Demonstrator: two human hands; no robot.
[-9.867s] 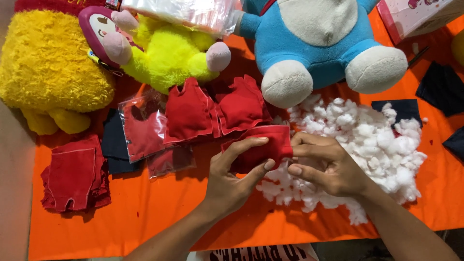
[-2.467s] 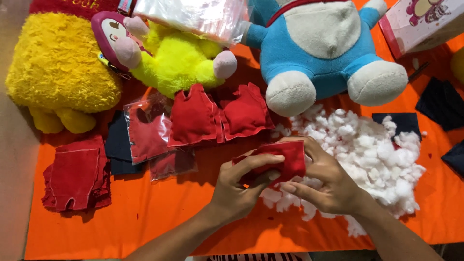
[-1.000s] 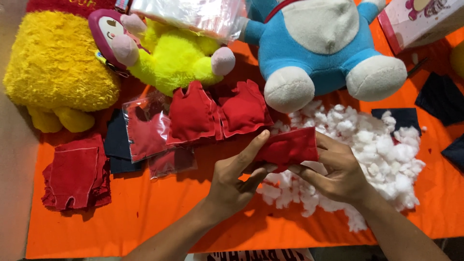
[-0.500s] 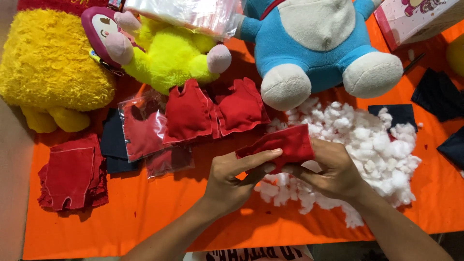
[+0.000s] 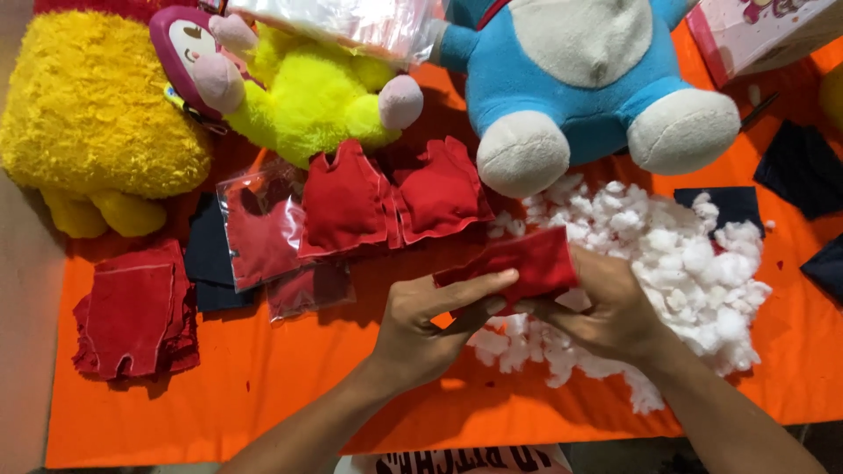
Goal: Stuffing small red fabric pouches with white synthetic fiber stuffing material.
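Both hands grip a small red fabric pouch (image 5: 527,263) above the orange tabletop (image 5: 263,395). Left hand (image 5: 421,325) steadies it; right hand (image 5: 606,307) fingers clamp it beside white stuffing (image 5: 694,263). Stuffing appears underway; more filling seems due.

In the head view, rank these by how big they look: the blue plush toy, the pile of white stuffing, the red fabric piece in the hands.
1. Blue plush toy, though the frame's top edge cuts it off.
2. Pile of white stuffing, partly hidden by the right hand.
3. Red fabric piece, held by both hands, left hand included.
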